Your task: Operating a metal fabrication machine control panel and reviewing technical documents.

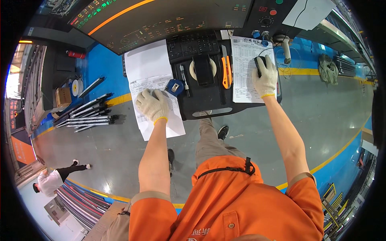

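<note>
Both hands wear off-white knit gloves with yellow cuffs. My left hand (152,105) lies on printed paper sheets (161,125) that hang over the black tray's near edge, its fingers apart. My right hand (265,78) is closed over a black computer mouse (260,65), on top of another stack of printed sheets (243,86). Close to my left hand are a blue tape measure (175,87) and a pen (185,80). Between the hands sit a black phone (204,70) over a roll of tape (193,71), and an orange utility knife (224,72).
A black keyboard (193,46) lies below a wide screen (169,24). Right of it are control buttons (273,13) and a handheld scanner (286,49) with a cord. Metal bars (90,116) lie on the left floor. At far left another person (50,180) is walking.
</note>
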`<action>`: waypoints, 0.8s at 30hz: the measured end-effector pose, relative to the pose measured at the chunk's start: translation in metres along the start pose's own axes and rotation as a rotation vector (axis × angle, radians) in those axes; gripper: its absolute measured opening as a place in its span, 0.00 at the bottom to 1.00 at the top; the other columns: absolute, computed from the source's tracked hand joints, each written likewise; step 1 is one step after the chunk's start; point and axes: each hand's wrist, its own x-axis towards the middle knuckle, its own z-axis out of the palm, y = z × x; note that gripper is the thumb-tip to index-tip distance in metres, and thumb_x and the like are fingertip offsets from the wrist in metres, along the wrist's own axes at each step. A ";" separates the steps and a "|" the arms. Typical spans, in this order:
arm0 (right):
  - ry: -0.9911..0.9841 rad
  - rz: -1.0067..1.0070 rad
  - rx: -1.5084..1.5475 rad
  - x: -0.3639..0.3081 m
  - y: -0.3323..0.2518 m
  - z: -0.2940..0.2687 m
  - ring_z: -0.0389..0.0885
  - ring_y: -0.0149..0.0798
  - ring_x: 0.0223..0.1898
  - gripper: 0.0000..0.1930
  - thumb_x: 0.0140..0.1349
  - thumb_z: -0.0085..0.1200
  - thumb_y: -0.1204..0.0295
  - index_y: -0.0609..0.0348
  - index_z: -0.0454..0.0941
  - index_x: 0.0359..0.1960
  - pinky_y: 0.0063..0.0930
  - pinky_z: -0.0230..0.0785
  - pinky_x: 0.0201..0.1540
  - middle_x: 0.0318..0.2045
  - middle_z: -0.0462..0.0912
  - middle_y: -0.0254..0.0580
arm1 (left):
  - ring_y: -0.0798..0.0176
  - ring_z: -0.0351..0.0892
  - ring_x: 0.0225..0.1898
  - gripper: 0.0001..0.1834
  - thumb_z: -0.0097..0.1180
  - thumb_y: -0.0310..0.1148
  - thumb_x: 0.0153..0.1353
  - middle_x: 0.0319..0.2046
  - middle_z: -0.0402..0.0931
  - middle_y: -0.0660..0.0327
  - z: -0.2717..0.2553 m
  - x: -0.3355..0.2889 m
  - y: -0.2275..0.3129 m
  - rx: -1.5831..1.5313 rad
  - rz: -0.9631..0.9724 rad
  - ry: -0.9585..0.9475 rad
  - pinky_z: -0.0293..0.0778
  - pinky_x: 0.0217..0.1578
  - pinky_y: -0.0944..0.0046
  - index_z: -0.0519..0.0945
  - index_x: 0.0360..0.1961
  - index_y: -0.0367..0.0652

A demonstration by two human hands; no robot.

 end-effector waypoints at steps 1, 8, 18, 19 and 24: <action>0.007 -0.005 -0.002 0.000 0.000 0.000 0.86 0.63 0.66 0.25 0.68 0.67 0.72 0.52 0.88 0.68 0.48 0.80 0.70 0.75 0.82 0.59 | 0.46 0.80 0.56 0.16 0.67 0.41 0.72 0.53 0.85 0.51 0.000 0.000 0.000 -0.001 -0.001 -0.003 0.78 0.62 0.49 0.87 0.53 0.43; 0.033 -0.016 0.004 0.000 -0.005 -0.001 0.86 0.63 0.66 0.25 0.68 0.67 0.73 0.51 0.87 0.68 0.48 0.80 0.70 0.75 0.82 0.58 | 0.43 0.80 0.56 0.16 0.67 0.41 0.72 0.54 0.84 0.49 -0.001 0.001 -0.002 -0.035 -0.010 -0.017 0.76 0.64 0.46 0.87 0.53 0.42; -0.010 -0.043 0.047 0.001 -0.002 -0.004 0.85 0.62 0.66 0.26 0.68 0.67 0.74 0.51 0.86 0.69 0.48 0.81 0.69 0.76 0.82 0.56 | 0.43 0.79 0.56 0.16 0.67 0.42 0.73 0.52 0.83 0.50 -0.003 0.000 0.000 -0.060 -0.014 -0.001 0.75 0.64 0.46 0.86 0.52 0.42; -0.017 -0.044 0.049 0.001 -0.003 -0.003 0.85 0.62 0.66 0.26 0.68 0.67 0.74 0.51 0.86 0.69 0.48 0.81 0.69 0.76 0.82 0.56 | 0.43 0.79 0.56 0.16 0.67 0.42 0.73 0.52 0.83 0.50 -0.004 0.000 -0.001 -0.063 -0.009 0.002 0.75 0.64 0.46 0.86 0.52 0.42; 0.005 -0.070 0.037 -0.001 -0.001 -0.002 0.86 0.62 0.66 0.26 0.68 0.67 0.74 0.50 0.86 0.69 0.48 0.81 0.68 0.76 0.82 0.56 | 0.43 0.79 0.56 0.16 0.67 0.42 0.73 0.52 0.83 0.50 -0.004 0.000 0.001 -0.064 -0.007 -0.004 0.75 0.64 0.46 0.86 0.53 0.42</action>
